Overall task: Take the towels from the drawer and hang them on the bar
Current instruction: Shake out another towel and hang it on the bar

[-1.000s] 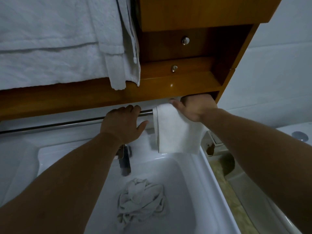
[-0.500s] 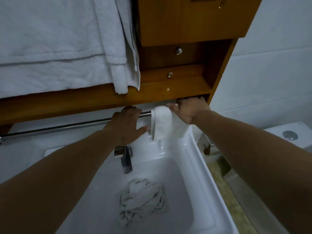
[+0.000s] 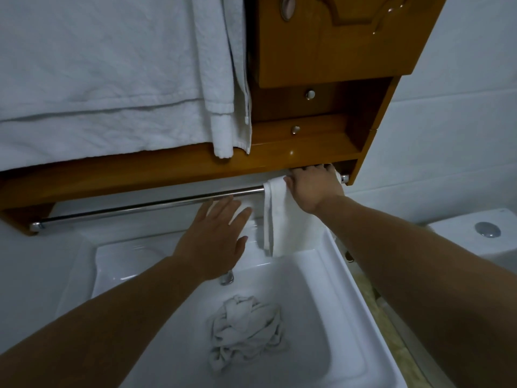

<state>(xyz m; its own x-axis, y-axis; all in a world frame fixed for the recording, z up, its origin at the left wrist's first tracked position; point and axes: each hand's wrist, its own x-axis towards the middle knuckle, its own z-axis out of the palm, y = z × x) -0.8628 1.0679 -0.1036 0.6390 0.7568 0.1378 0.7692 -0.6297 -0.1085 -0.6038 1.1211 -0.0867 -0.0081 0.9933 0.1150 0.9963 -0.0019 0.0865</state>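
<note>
A small white towel [image 3: 282,219] hangs folded over the right end of the steel bar [image 3: 145,206] under the wooden cabinet. My right hand [image 3: 313,189] lies on top of the towel at the bar, its fingers over the bar and reaching under the cabinet edge. My left hand [image 3: 215,236] hovers below the bar with fingers spread and straight, holding nothing. A crumpled white cloth [image 3: 246,331] lies in the basin. Two small drawers [image 3: 296,130] with metal knobs sit shut in the cabinet.
A large white towel [image 3: 98,79] hangs at upper left over the cabinet front. The white sink [image 3: 347,289] is below, its tap [image 3: 226,277] partly hidden by my left arm. A toilet cistern [image 3: 481,233] stands at right.
My left hand has let go of the bar and dropped back with fingers spread. My right hand slid the towel rightward toward the bar's end. The camera tilted up.
</note>
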